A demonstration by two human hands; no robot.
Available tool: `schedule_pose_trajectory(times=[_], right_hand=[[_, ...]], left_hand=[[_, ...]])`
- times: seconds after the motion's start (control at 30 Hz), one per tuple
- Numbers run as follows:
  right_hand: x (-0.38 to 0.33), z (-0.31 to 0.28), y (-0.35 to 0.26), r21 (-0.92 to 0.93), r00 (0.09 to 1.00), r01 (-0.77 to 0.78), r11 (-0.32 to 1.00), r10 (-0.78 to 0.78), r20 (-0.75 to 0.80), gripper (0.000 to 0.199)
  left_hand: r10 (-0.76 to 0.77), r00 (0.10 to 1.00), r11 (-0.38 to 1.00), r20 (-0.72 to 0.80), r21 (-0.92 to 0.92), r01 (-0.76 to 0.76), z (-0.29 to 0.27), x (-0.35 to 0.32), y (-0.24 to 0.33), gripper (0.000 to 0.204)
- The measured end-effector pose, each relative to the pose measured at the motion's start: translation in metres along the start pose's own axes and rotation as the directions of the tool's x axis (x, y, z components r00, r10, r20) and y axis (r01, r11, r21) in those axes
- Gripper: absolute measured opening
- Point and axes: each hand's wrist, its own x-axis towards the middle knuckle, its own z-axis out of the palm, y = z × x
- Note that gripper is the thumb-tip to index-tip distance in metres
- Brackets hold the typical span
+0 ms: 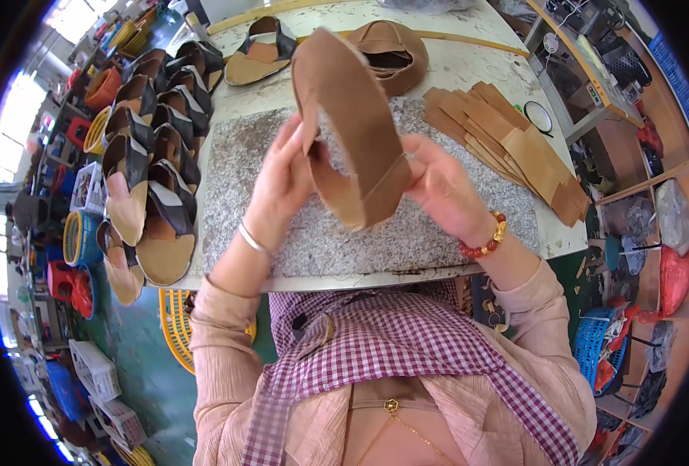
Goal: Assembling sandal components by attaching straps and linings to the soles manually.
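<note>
— What are you working on?
— I'm folding a tan leather strap piece [356, 124] into a loop at frame centre, above the granite slab [282, 233] on the counter [469, 46].
— Your grip?
— My left hand [282, 182] and right hand [437, 186] are both pinching its lower ends; lining up those ends seems next.

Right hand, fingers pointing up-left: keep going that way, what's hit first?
Likely the tan leather strap that the right hand already pinches, fingertips on its lower end. Past it, the left hand. Depth is unclear from one view.
</note>
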Motion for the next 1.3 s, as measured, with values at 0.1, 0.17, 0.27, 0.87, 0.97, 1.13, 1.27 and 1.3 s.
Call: schedule_pose_trajectory(times=[0.1,0.17,0.27,0.87,0.97,1.13,1.27,1.3], right_hand=[[0.012,-0.032,-0.013,-0.262,0.99,-0.072,0.962,0.037,-0.133,0.05],[0.031,-0.06,-0.007,-0.221,0.972,-0.024,0.975,-0.029,-0.232,0.054],[0.065,-0.115,-0.001,-0.395,0.903,-0.182,0.9,-0.006,-0.43,0.052],[0.078,-0.069,0.048,-0.918,0.944,0.33,-0.22,0.068,0.323,0.058],[0.049,-0.073,0.06,-0.935,0.92,0.335,-0.115,0.255,0.298,0.061],[0.045,-0.074,0.063,-0.957,0.927,0.287,-0.035,0.262,0.269,0.063],[0.049,-0.096,0.06,-0.939,0.99,0.133,0.317,0.007,0.142,0.045],[0.053,-0.095,0.05,-0.941,0.988,0.107,0.322,-0.137,0.066,0.041]], left_hand=[[0.076,0.997,0.993,-0.008,0.097,-0.075,0.029,0.049,0.016,0.048],[0.154,0.988,0.95,0.024,0.27,-0.155,0.037,0.094,0.017,0.054],[0.272,0.962,0.881,0.009,0.401,-0.252,0.05,0.166,0.015,0.056],[0.797,0.604,-0.186,-0.012,0.946,0.264,-0.116,0.324,0.066,0.055],[0.577,0.789,0.341,-0.209,0.94,-0.001,-0.1,0.312,0.095,0.041],[0.285,0.954,0.409,0.092,0.888,-0.208,-0.023,0.219,0.148,0.028],[0.062,0.949,0.241,0.308,0.918,-0.314,0.003,0.103,0.141,0.029],[-0.086,0.946,0.106,0.311,0.947,-0.302,0.003,0.074,0.134,0.03]])
